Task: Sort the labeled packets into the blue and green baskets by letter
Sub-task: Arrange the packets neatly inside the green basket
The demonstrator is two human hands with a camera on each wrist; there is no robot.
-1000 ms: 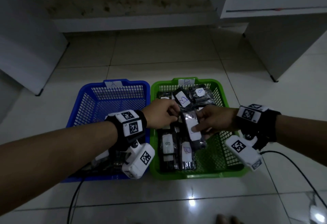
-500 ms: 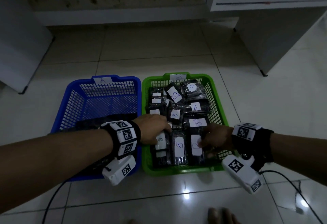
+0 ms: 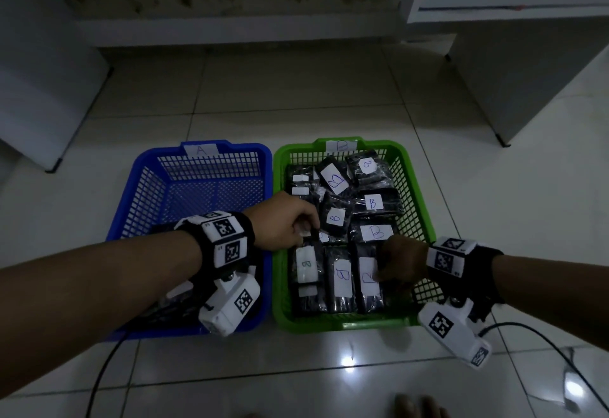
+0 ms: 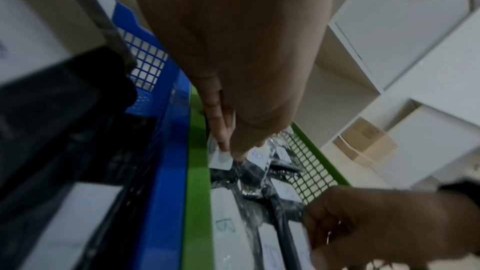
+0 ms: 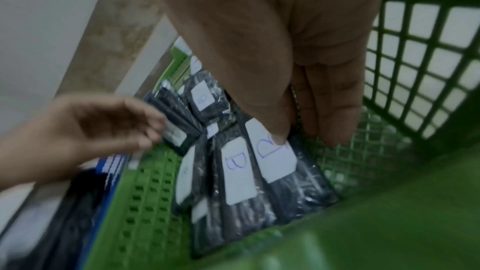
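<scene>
Packets (image 3: 367,285) beneath left hand (image 3: 283,221), right hand (image 3: 402,261)

Both forearms are pointing forward and converging toward the centre, the left forearm (image 3: 99,285) entering from the lower left and the right forearm (image 3: 553,279) from the right edge. The left hand (image 3: 283,219) is facing knuckles-up with its fingers curled downward. Its thumb and index finger (image 4: 217,128) are pinching the white label end of the left-side packet (image 4: 221,158). The right hand (image 3: 400,262) is sitting nearer the person. Its thumb (image 5: 272,122) is pressing on the label of the right-side packet (image 5: 275,159) while the remaining fingers are reaching down along that packet's outer edge. The two hands are not touching each other.
</scene>
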